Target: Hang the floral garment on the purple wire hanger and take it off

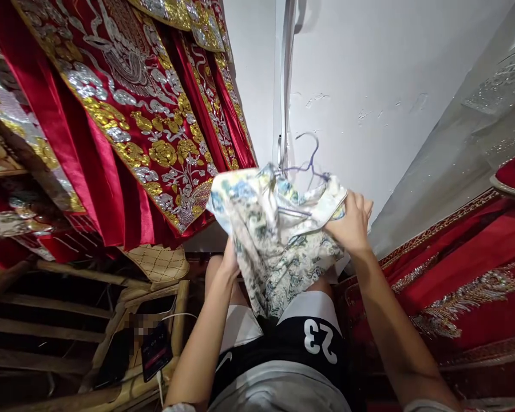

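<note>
A floral-print garment (278, 252), white with blue, green and yellow, hangs between my hands above my knees. A thin purple hanger (312, 163) sits inside its neck opening, with the hook pointing up. My right hand (352, 223) grips the garment at its right shoulder, beside the collar. On the other side my left hand (230, 257) is under the cloth, and its fingers are hidden by the fabric.
Red gowns with gold and silver embroidery (163, 131) hang at the left. A bamboo chair (111, 309) with a phone (155, 350) and white cable stands low left. Ahead is a white wall (369, 86). More red beaded fabric (467, 269) lies along the right.
</note>
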Demonstrator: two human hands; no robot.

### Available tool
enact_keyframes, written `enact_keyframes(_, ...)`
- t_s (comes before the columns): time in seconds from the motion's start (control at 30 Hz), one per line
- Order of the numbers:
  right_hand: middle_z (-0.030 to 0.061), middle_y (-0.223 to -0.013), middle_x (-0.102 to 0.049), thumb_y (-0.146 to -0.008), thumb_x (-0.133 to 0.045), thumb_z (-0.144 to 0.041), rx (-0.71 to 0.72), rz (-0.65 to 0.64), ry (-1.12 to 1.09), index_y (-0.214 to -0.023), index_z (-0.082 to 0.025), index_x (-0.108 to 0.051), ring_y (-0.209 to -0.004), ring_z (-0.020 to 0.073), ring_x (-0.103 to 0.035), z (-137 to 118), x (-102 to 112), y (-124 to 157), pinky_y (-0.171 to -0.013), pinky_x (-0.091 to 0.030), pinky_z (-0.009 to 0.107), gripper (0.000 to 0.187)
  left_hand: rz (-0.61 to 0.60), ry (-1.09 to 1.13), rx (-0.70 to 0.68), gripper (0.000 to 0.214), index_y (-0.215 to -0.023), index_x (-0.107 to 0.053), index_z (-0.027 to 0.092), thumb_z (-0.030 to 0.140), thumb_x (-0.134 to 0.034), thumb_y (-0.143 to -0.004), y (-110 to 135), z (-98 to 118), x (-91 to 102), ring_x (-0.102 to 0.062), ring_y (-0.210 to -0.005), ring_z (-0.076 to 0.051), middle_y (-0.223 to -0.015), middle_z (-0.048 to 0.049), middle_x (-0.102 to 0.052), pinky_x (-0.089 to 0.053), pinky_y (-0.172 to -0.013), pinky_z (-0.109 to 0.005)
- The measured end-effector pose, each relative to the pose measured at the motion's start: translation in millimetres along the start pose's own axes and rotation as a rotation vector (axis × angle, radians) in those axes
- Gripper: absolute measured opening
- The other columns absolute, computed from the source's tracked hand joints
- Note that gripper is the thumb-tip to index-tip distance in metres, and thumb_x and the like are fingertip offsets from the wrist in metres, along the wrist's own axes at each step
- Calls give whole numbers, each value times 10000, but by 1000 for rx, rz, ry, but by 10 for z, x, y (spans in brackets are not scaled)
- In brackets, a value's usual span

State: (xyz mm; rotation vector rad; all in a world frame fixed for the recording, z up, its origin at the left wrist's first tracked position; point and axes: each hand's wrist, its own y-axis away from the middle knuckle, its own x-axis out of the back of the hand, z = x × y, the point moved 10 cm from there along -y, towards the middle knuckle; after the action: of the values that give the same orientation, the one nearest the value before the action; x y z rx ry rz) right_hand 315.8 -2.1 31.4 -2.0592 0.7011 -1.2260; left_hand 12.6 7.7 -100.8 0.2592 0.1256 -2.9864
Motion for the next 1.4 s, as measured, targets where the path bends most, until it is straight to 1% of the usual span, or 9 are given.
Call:
enact_keyframes(0.13, 181, -1183, -528, -775, -686, -445, 32, 3, -2, -1265, -161, -550, -1142, 395, -429, -270, -7, -307, -967, -389, 578, 583, 88, 171, 15, 411, -1124, -737, 177, 504, -678, -884, 91, -350, 219, -623, -1277, -271, -1165, -106, -754, -477, -1098, -373)
enact_keyframes(0.2, 190, -1250, -514, -762, -712, -415, 92, -35, -35, -1324, -164, -545, -1193, 417, -430, -480, -59, -361, -994, -375, 614, 638, 95, 169, -19, 536, -1206, -705, 186, 418, -843, -743, 157, -467, 226, -572, -1344, -307, -1275, -105, -716, -407, -1174, -409)
enact_keyframes(0.4, 94, -1477, -512, -788, -727, -331, 291, -249, -421, -1429, -289, -536, -1432, 377, -363, -831, -140, 146, -1162, -310, 600, 670, 148, 235, 53, 624, -1291, -652, 214, 462, -837, -749, 418, -855, 269, -524, -1402, -317, -1363, -119, -668, -368, -1211, -453)
enact_keyframes(0.57, 78, -982, -699, -913, -604, -441, -265, -167, -776, -1011, -222, -654, -954, 256, -647, -366, -549, 1104, -874, -513, 418, 244, 63, 187, 56, 760, -1340, -622, 196, 445, -888, -673, 616, -899, 90, -537, -1383, -322, -1387, -144, -647, -343, -1222, -454)
enact_keyframes(0.7, 29, -782, -625, -950, -492, -593, -428, -699, -937, -874, -223, -589, -729, 214, -620, -592, -1339, 1806, -686, -489, 344, 390, -31, 167, 57, 727, -1320, -642, 168, 450, -870, -690, 688, -798, -113, -589, -1317, -327, -1322, -145, -686, -386, -1188, -464)
enact_keyframes(0.9, 1, -713, -600, -946, -503, -644, -362, -834, -1047, -734, -220, -528, -685, 168, -558, -718, -1402, 1842, -678, -436, 305, 475, -20, 254, 164, 734, -1306, -653, 164, 405, -903, -659, 706, -774, -74, -607, -1290, -337, -1261, -145, -716, -435, -1144, -459)
enact_keyframes(1.13, 6, -665, -596, -835, -643, -644, -627, -815, -1322, -760, -218, -596, -603, 151, -536, -681, -1513, 1973, -572, -387, 285, 435, -40, 323, 281, 750, -1319, -620, 181, 354, -910, -649, 675, -900, -45, -610, -1276, -352, -1306, -156, -688, -449, -1120, -472)
enact_keyframes(1.33, -9, -544, -513, -760, -659, -444, -775, -653, -1237, -607, -199, -584, -523, 120, -409, -462, -1433, 1956, -511, -306, 269, 298, 567, -91, -199, 544, -1216, -581, 201, 362, -802, -746, 725, -672, 681, -572, -1231, -295, -1239, -120, -619, -429, -1084, -428)
enact_keyframes(1.4, -8, -530, -516, -748, -640, -431, -779, -675, -1188, -602, -199, -592, -515, 124, -413, -429, -1439, 1978, -509, -309, 272, 278, 622, -269, -394, 496, -1210, -571, 217, 341, -773, -774, 850, -520, 632, -558, -1194, -275, -1238, -111, -578, -423, -1065, -405)
